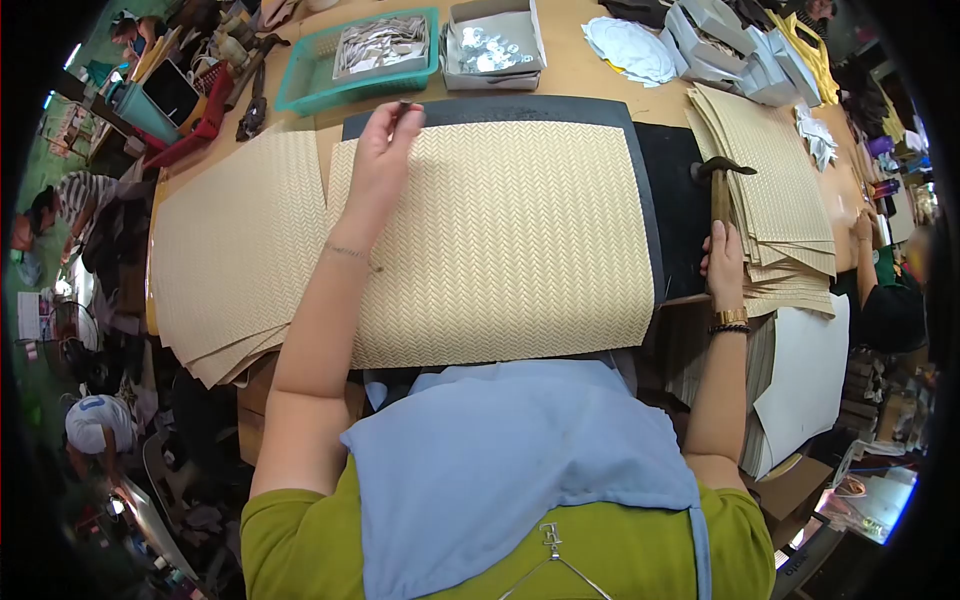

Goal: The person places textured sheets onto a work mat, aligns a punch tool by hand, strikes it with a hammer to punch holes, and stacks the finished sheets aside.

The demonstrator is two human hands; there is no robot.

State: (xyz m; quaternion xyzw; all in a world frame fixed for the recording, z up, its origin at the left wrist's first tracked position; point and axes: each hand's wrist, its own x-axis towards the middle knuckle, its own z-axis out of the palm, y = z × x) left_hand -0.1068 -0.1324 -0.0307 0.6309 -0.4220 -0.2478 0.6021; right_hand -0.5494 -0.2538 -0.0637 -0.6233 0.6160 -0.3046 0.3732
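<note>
A cream sheet with a woven herringbone pattern (500,240) lies in front of me on a dark board (590,110). Above the sheet's upper left corner is my left hand (390,140), its fingers pinched together. A small dark piece shows at those fingertips, too small to name. My right hand (724,255) is wrapped round the wooden handle of a hammer (722,190). The hammer's dark curved head points up and away from me, beside a stack of similar woven sheets (780,180). Another pile of woven sheets (240,240) lies left of my left forearm.
At the back stand a teal basket (305,80) with a tray of small pieces (380,45) and a box (540,75) of shiny discs. White boxes (720,40) are at the back right. Other people sit at both sides, one person's arm (868,265) at the right.
</note>
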